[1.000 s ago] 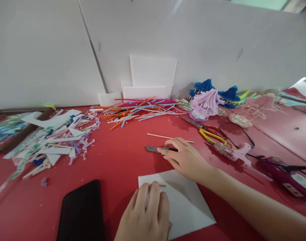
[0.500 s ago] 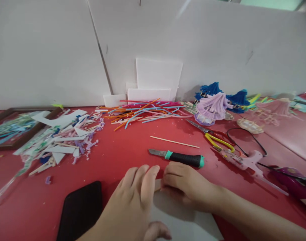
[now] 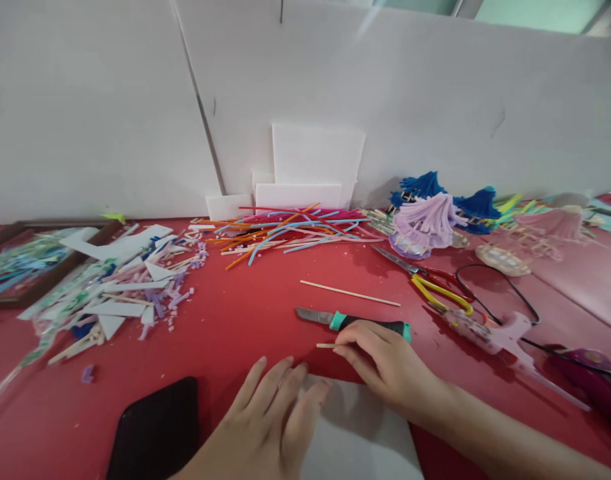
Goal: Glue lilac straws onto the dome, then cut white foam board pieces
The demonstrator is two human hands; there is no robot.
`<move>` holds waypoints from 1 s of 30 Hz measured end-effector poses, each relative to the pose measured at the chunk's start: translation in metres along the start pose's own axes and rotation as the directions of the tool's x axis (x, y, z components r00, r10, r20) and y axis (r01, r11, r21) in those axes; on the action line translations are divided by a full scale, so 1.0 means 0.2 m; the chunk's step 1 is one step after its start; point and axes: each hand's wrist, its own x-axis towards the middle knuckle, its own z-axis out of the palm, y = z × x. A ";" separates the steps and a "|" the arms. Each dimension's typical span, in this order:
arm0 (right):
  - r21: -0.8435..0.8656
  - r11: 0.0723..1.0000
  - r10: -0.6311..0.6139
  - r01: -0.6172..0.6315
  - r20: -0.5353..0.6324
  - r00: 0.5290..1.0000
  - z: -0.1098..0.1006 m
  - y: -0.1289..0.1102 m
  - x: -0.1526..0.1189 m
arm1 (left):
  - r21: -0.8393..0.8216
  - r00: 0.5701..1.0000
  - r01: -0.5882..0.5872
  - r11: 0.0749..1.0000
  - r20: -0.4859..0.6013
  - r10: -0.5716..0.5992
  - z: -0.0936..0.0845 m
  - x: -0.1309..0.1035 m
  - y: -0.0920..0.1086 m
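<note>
Between the thumb and fingers of my right hand (image 3: 380, 357) is a short wooden stick (image 3: 326, 345), its left end poking out. My left hand (image 3: 265, 417) lies with fingers outstretched at the left edge of a white board (image 3: 360, 433). Just beyond my right hand lies a utility knife (image 3: 370, 324) with a black and teal handle, its blade pointing left; my fingers partly cover the handle. A longer thin wooden stick (image 3: 350, 293) rests on the red table behind the knife.
Scissors (image 3: 425, 280) and a pink glue gun (image 3: 490, 333) with a black cord lie at right, near pipe-cleaner umbrella shapes (image 3: 430, 220). Pipe cleaners (image 3: 290, 230) lie at the back. Scraps (image 3: 130, 287) and a black phone-like slab (image 3: 155, 427) are on the left.
My right hand has lifted off the board and moved slightly away from my left, the short stick now showing in its fingers. My left hand has flattened. The view has tilted up slightly.
</note>
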 end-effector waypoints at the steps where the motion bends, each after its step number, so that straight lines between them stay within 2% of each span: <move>1: -0.004 1.000 0.014 -0.014 -0.020 1.000 0.00 0.01 0.00 | -0.027 1.000 -0.013 1.000 0.018 0.013 -0.03 0.01 -0.02; 3: -0.017 1.000 0.025 -0.027 -0.094 0.995 0.00 0.02 0.01 | -0.095 0.998 -0.039 0.995 0.054 0.044 -0.09 0.02 -0.05; 6: -0.080 0.995 0.041 -0.061 -0.237 0.971 -0.04 0.08 0.02 | -0.128 0.997 0.009 0.992 0.079 0.001 -0.18 0.03 -0.09; 9: -0.169 0.974 0.092 -0.152 -0.317 0.944 -0.10 0.16 0.04 | -0.088 0.997 0.060 0.994 0.049 -0.056 -0.19 0.03 -0.13; 11: -0.201 0.963 0.114 -0.178 -0.292 0.950 -0.14 0.21 0.05 | -0.052 0.992 0.123 0.991 0.028 -0.122 -0.17 0.03 -0.16; 13: -0.205 0.961 0.134 -0.187 -0.250 0.959 -0.17 0.24 0.05 | -0.076 0.976 0.214 0.974 0.055 -0.210 -0.14 0.04 -0.18; 16: -0.207 0.961 0.153 -0.182 -0.151 0.977 -0.18 0.26 0.05 | -0.217 0.937 0.328 0.920 0.196 -0.288 -0.14 0.07 -0.20; 19: -0.201 0.965 0.157 -0.168 -0.069 0.985 -0.17 0.26 0.06 | -0.328 0.906 0.371 0.869 0.333 -0.262 -0.20 0.11 -0.17; 22: -0.184 0.972 0.140 -0.148 -0.056 0.989 -0.16 0.27 0.06 | -0.332 0.923 0.323 0.886 0.317 -0.218 -0.23 0.12 -0.12; 25: -0.178 0.973 0.133 -0.144 -0.072 0.988 -0.16 0.30 0.06 | -0.381 0.979 0.174 0.908 0.163 -0.120 -0.21 0.13 -0.09; 26: -0.185 0.970 0.141 -0.156 -0.091 0.986 -0.17 0.32 0.06 | -0.446 0.995 0.087 0.891 0.087 -0.053 -0.20 0.13 -0.08; 28: -0.211 0.958 0.167 -0.195 -0.143 0.976 -0.19 0.36 0.06 | -0.598 0.996 -0.086 0.797 -0.051 0.070 -0.19 0.14 -0.07; 29: -0.226 0.950 0.181 -0.216 -0.165 0.970 -0.20 0.38 0.06 | -0.660 0.992 -0.130 0.740 -0.090 0.094 -0.20 0.15 -0.07; 30: -0.238 0.943 0.193 -0.233 -0.179 0.965 -0.21 0.40 0.06 | -0.675 0.997 -0.080 0.733 -0.060 0.053 -0.21 0.15 -0.06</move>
